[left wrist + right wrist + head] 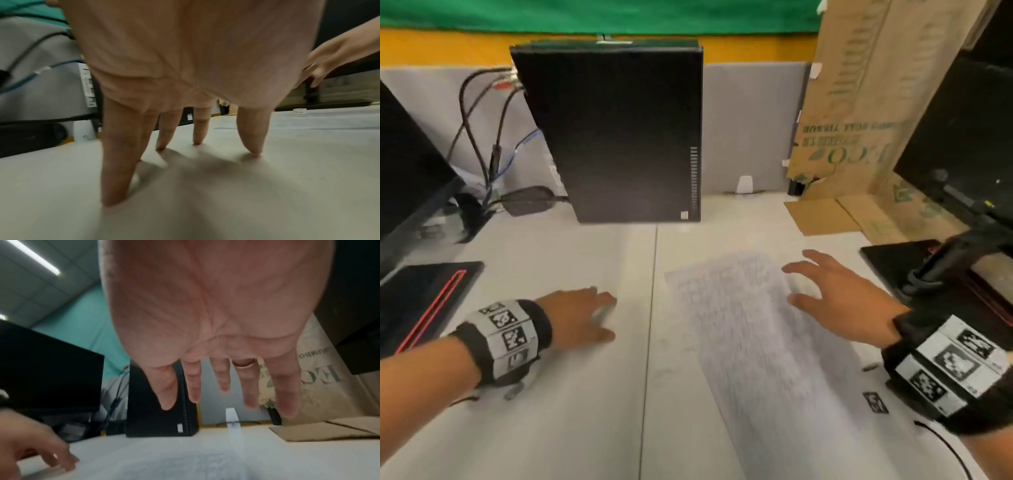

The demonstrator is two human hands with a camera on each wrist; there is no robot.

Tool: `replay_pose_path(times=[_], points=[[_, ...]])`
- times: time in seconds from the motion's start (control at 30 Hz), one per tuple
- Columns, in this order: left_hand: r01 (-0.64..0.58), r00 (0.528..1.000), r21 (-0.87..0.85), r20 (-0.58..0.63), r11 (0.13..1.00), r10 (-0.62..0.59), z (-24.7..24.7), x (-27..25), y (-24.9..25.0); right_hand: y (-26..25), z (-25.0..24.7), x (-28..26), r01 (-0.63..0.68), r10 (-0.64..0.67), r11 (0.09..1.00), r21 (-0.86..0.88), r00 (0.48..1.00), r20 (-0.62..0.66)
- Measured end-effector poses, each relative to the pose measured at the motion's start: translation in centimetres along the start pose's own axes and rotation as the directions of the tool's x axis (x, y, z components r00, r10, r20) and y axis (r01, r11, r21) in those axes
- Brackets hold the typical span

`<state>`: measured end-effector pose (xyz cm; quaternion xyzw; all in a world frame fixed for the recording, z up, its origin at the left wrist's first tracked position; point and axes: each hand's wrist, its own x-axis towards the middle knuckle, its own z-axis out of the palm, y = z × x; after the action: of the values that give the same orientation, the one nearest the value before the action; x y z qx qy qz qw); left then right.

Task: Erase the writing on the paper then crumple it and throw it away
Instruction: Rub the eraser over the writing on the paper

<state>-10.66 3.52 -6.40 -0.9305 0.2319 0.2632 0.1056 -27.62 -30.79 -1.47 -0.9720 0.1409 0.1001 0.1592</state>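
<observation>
A sheet of paper [750,329] covered in faint writing lies flat on the white desk [571,394], right of the desk's seam. My right hand [832,291] hovers above the paper's upper right part with fingers spread and straight, holding nothing; the right wrist view shows the open right hand [224,391] above the paper [185,465]. My left hand [585,315] is left of the seam, apart from the paper. Its straight fingers [119,162] touch the bare desk. No eraser is visible.
A black computer tower [619,130] stands at the back centre, with cables [482,137] to its left. A cardboard box [859,113] leans at the back right. Black monitor bases [424,301] sit at the left and right edges. A small tag [875,402] lies by the paper.
</observation>
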Motion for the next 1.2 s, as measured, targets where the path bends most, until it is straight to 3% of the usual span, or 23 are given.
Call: replay_pose_path(times=[0.07, 0.23, 0.37, 0.47, 0.53, 0.7, 0.87, 1.03, 1.2], points=[[-0.001, 0.999, 0.019, -0.044, 1.0, 0.002, 1.1, -0.5, 0.0, -0.2, 1.4, -3.2, 0.059, -0.055, 0.996, 0.073, 0.996, -0.068], [0.03, 0.997, -0.045, -0.071, 0.999, -0.034, 1.0, -2.0, 1.5, 1.0, 3.6, -7.3, 0.074, -0.073, 0.992, 0.098, 0.997, -0.015], [-0.11, 0.985, -0.005, -0.134, 0.994, 0.108, 1.0, -4.6, 6.0, 2.0, 5.1, -7.7, 0.012, -0.015, 0.998, 0.062, 0.999, 0.046], [-0.334, 0.933, -0.064, -0.167, 0.94, 0.32, 1.8, -5.9, 10.1, 1.9, 6.5, -6.6, -0.041, 0.046, 0.998, -0.041, 0.991, 0.125], [-0.447, 0.887, -0.073, -0.165, 0.892, 0.431, 2.1, -6.2, 11.8, 1.8, 6.9, -5.4, -0.083, 0.089, 0.995, -0.062, 0.99, 0.106], [-0.556, 0.82, 0.035, -0.137, 0.83, 0.555, 1.8, -5.1, 12.8, 3.8, 6.5, -1.7, -0.167, 0.165, 0.986, -0.023, 0.983, -0.077], [-0.643, 0.744, 0.187, -0.081, 0.743, 0.663, 2.0, -2.7, 14.1, 7.1, 5.3, 1.9, -0.184, 0.178, 0.98, -0.081, 0.981, -0.076], [-0.636, 0.753, 0.321, 0.061, 0.702, 0.655, 2.5, -1.7, 14.7, 8.5, 4.1, 3.5, -0.224, 0.224, 0.967, -0.118, 0.975, -0.015], [-0.561, 0.818, 0.359, 0.097, 0.746, 0.568, 2.2, -2.6, 13.9, 8.4, 3.6, 2.7, -0.242, 0.237, 0.952, -0.188, 0.97, -0.047]])
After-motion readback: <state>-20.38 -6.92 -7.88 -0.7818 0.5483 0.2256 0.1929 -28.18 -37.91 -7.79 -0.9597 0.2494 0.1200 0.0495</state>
